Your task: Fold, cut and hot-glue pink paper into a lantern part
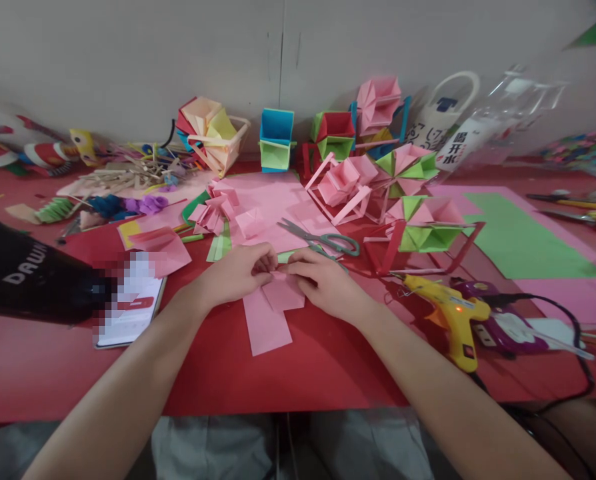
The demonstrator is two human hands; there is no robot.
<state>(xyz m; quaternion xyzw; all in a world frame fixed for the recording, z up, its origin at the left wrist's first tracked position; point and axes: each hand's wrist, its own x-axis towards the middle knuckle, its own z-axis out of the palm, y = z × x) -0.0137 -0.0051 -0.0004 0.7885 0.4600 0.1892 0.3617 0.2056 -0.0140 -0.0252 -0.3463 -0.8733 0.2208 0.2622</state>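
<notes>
Red covers the whole worktop (218, 377), right up to a grey wall (128, 60). From here I see two hands at the middle, close together. The left hand (241, 270) pinches a small pink paper (284, 293) at its far edge, on the left. The right hand (323, 280) has its fingers closed on the right side of that same paper. It is over a pink strip (269, 333) that pokes out on the near side. Just past the hands lie scissors (323, 239). On the right is a yellow glue gun (441, 300) with a tiny orange light. On the left, a black bottle (33, 273) is beside a phone (141, 313). Far back stands a blue and green paper box (277, 127).
</notes>
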